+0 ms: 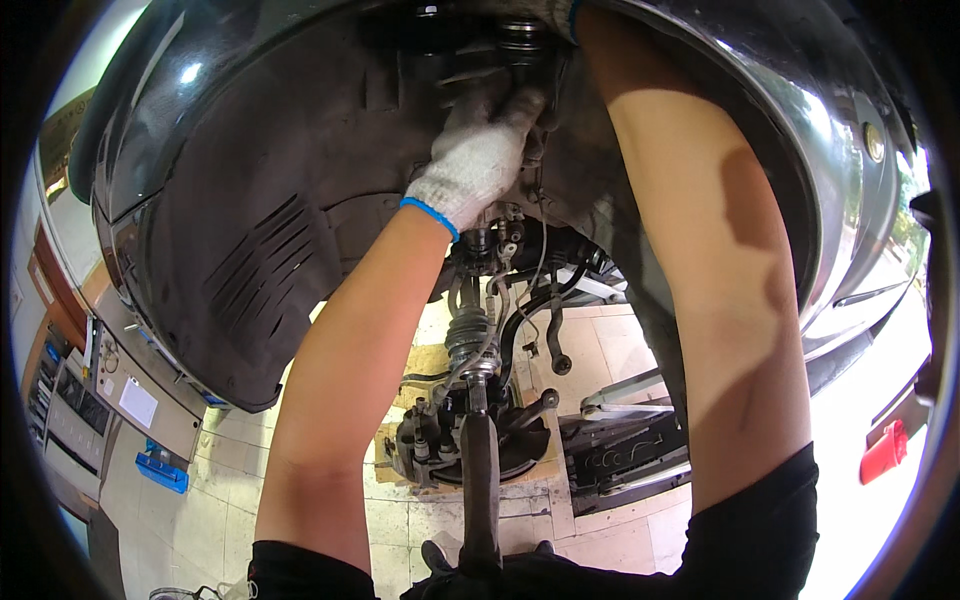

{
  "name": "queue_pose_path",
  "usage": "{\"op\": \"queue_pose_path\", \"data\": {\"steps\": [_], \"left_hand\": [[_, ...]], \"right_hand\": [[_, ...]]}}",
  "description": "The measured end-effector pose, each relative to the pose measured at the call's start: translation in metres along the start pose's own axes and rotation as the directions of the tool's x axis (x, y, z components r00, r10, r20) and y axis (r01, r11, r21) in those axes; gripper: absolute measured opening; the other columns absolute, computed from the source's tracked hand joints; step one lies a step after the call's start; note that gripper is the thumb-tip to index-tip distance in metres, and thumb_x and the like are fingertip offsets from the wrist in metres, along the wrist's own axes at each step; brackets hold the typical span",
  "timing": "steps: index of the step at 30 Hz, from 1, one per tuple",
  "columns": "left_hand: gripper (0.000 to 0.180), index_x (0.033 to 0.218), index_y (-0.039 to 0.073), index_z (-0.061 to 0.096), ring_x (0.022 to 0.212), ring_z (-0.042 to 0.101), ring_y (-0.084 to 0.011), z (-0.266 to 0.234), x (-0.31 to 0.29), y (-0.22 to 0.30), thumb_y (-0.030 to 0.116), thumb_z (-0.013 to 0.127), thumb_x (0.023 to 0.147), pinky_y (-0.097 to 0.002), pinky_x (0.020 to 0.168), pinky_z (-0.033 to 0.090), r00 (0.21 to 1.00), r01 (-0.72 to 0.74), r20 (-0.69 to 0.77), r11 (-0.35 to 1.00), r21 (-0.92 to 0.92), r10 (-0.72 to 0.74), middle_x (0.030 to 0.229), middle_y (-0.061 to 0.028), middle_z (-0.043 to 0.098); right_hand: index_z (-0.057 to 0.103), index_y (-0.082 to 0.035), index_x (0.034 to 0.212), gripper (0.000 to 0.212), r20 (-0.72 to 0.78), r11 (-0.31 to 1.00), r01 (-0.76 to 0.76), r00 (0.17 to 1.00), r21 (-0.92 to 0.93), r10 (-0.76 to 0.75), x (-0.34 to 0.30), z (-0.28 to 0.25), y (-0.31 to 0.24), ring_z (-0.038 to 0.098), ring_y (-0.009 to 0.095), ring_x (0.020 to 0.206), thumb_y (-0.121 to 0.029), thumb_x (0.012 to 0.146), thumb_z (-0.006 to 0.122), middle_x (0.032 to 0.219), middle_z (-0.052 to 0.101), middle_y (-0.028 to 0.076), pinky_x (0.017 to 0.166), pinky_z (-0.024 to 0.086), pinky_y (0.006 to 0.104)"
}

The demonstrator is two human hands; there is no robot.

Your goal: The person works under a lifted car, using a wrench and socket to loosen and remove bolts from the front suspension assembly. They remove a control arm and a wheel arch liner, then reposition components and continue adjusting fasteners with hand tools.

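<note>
My left hand [478,155], in a white knit glove with a blue cuff, reaches up inside the wheel arch. Its fingers curl at the lower part of a dark strut with a coil spring [522,42]; shadow covers the fingertips. At the top edge my right hand [548,10], also gloved, is by the upper end of the strut, with its fingers mostly hidden. Below my left hand, a drive shaft with a ribbed boot [470,338] hangs out toward me. A brake disc and hub assembly [520,440] sits low beside it.
The black wheel arch liner [270,170] and glossy dark fender [810,130] surround my arms. A link rod [557,330] and cables hang below. Metal lift arms [630,400] lie at the right. A blue bin [162,468] and a red container [884,452] stand farther off.
</note>
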State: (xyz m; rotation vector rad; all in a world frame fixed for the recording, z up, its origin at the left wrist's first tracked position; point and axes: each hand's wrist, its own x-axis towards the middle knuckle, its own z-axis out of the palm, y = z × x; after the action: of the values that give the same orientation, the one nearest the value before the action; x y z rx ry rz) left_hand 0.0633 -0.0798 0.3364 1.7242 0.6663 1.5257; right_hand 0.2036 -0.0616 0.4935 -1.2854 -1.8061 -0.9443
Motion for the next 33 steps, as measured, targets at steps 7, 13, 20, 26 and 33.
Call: {"op": "queue_pose_path", "data": {"steps": [7, 13, 20, 26, 33], "left_hand": [[0.035, 0.123, 0.008, 0.066, 0.100, 0.070, -0.0314, 0.014, 0.059, -0.012, 0.027, 0.069, 0.093, -0.0426, 0.087, 0.059, 0.864, -0.432, 0.308, 0.272, 0.860, 0.398, 0.115, -0.0175, 0.071], [0.032, 0.105, 0.003, 0.067, 0.097, 0.070, -0.0415, 0.021, 0.082, -0.049, 0.029, 0.071, 0.088, -0.0475, 0.084, 0.056, 0.756, -0.525, -0.055, 0.655, 0.543, 0.652, 0.101, -0.0228, 0.072], [0.036, 0.112, 0.004, 0.067, 0.101, 0.069, -0.0402, 0.024, 0.055, -0.021, 0.032, 0.068, 0.090, -0.0466, 0.088, 0.056, 0.861, -0.304, -0.083, 0.639, 0.707, 0.502, 0.105, -0.0224, 0.072], [0.044, 0.123, 0.005, 0.065, 0.113, 0.065, -0.0422, -0.003, 0.002, 0.021, 0.038, 0.061, 0.093, -0.0454, 0.097, 0.053, 0.995, -0.095, 0.066, 0.724, 0.684, 0.068, 0.120, -0.0226, 0.069], [0.041, 0.119, 0.000, 0.067, 0.074, 0.062, -0.0197, -0.084, -0.142, -0.010, 0.031, 0.067, 0.094, -0.0344, 0.073, 0.052, 0.967, -0.002, 0.200, 0.783, 0.622, -0.157, 0.086, -0.0134, 0.069]], "right_hand": [[0.050, -0.021, 0.149, 0.063, -0.023, 1.000, -0.013, 1.000, 0.028, 0.014, -0.006, 0.001, 0.002, 0.045, 0.040, 0.139, -0.058, 0.099, 0.041, 0.153, 0.048, 0.018, 0.118, 0.032, 0.0485], [0.051, -0.022, 0.149, 0.064, -0.034, 0.998, -0.032, 0.999, 0.062, 0.034, -0.010, 0.003, 0.003, 0.044, 0.040, 0.140, -0.060, 0.098, 0.041, 0.153, 0.048, 0.017, 0.118, 0.032, 0.0475], [0.052, -0.023, 0.148, 0.066, -0.044, 0.987, -0.086, 0.995, 0.136, 0.093, -0.017, 0.012, 0.006, 0.044, 0.040, 0.140, -0.063, 0.098, 0.041, 0.153, 0.048, 0.017, 0.119, 0.031, 0.0465], [0.053, -0.023, 0.148, 0.067, -0.049, 0.956, -0.158, 0.983, 0.249, 0.176, -0.026, 0.023, 0.011, 0.044, 0.040, 0.141, -0.066, 0.098, 0.041, 0.153, 0.048, 0.016, 0.119, 0.031, 0.0455], [0.054, -0.024, 0.147, 0.068, -0.025, 0.862, -0.223, 0.965, 0.456, 0.263, -0.058, 0.067, 0.035, 0.043, 0.039, 0.141, -0.069, 0.097, 0.042, 0.153, 0.048, 0.016, 0.120, 0.031, 0.0445]]}}
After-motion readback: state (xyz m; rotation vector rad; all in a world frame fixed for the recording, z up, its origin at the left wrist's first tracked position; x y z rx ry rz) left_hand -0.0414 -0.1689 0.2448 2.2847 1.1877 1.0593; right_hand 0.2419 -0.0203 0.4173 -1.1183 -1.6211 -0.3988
